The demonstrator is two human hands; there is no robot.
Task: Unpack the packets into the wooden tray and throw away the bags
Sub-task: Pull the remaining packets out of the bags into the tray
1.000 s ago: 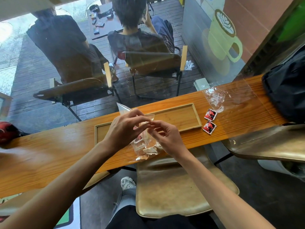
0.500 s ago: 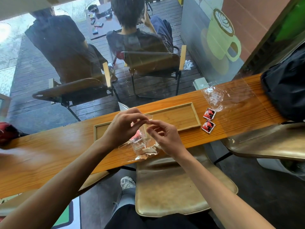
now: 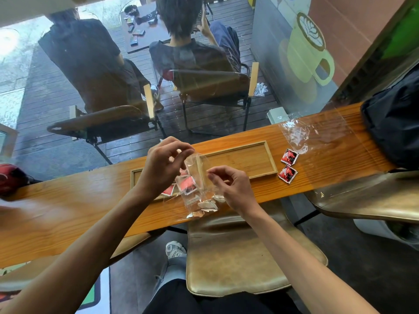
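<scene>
Pinched at its mouth by left hand and right hand: clear bag with red packets inside, above wooden tray on the counter. Right of tray: two loose packets, an empty bag.

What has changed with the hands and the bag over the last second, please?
The left hand and right hand have drawn apart, pulling the clear bag open between them; earlier their fingertips met at its top. Red packets now show lower in the bag, over the tray. Both hands keep their grip on the bag. The two packets right of the tray and the empty bag have not moved.
</scene>
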